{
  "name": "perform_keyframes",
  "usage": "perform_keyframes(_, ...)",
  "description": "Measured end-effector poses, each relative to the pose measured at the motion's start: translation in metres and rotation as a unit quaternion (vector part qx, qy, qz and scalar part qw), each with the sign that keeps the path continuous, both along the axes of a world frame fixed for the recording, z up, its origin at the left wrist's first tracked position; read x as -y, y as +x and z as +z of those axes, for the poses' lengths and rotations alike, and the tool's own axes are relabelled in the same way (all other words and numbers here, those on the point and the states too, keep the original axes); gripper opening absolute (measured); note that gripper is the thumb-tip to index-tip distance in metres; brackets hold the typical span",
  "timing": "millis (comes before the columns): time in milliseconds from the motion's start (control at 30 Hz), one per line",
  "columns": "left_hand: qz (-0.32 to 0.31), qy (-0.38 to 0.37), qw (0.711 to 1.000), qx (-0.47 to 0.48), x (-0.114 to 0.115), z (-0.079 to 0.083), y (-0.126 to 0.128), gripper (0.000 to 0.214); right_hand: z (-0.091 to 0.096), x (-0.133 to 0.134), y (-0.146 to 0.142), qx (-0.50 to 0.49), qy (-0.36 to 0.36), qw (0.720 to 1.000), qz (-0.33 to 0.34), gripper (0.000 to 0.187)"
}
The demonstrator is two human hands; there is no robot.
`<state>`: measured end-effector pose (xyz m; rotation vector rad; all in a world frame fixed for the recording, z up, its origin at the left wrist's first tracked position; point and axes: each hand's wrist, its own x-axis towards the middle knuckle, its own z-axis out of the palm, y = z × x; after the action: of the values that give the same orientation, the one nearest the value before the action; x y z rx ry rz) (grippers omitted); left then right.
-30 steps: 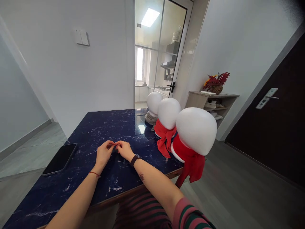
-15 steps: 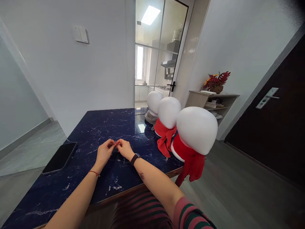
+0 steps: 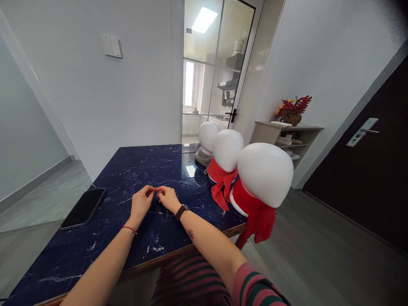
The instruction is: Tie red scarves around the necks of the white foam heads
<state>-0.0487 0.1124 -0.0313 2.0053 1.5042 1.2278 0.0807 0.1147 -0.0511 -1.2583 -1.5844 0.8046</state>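
Note:
My left hand [image 3: 140,205] and my right hand [image 3: 168,198] rest on the dark blue marble table [image 3: 134,170], fingertips pinched together over something tiny and reddish that I cannot make out. A red string circles my left wrist; a dark watch sits on my right wrist. To the right stand three white mannequin heads. The nearest head [image 3: 265,174] and the middle head [image 3: 227,150] wear red scarves [image 3: 256,216]. The far head [image 3: 208,135] has a pale knitted scarf.
A black phone [image 3: 83,208] lies face up near the table's left edge. A glass door [image 3: 216,68] opens onto a kitchen behind the table. A low shelf with a red flower basket [image 3: 291,111] stands right, beside a dark door [image 3: 366,161].
Both hands stay pinched together at the same spot on the table. Only the camera view has shifted slightly.

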Motion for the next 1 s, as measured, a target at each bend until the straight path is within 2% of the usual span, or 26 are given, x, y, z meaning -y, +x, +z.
perform_keyframes(200, 0.002, 0.015, 0.999, -0.046, -0.001, 0.0, 0.0, 0.016, -0.001, -0.001, 0.001, 0.023, 0.008, 1.0, -0.007, 0.032)
perform_keyframes(567, -0.027, 0.018, 0.998, -0.06, -0.001, 0.001, 0.001, 0.014, 0.002, 0.001, 0.003, 0.023, 0.002, 1.0, -0.015, 0.03)
perform_keyframes(800, -0.02, 0.046, 0.983, -0.177, -0.006, -0.004, -0.002, 0.012, 0.008, 0.004, 0.002, 0.091, 0.009, 0.995, -0.028, 0.024)
perform_keyframes(1000, 0.005, 0.048, 0.969, -0.243, -0.004, -0.004, 0.0, 0.015, 0.009, 0.003, 0.002, 0.109, 0.01, 0.993, -0.037, 0.022)
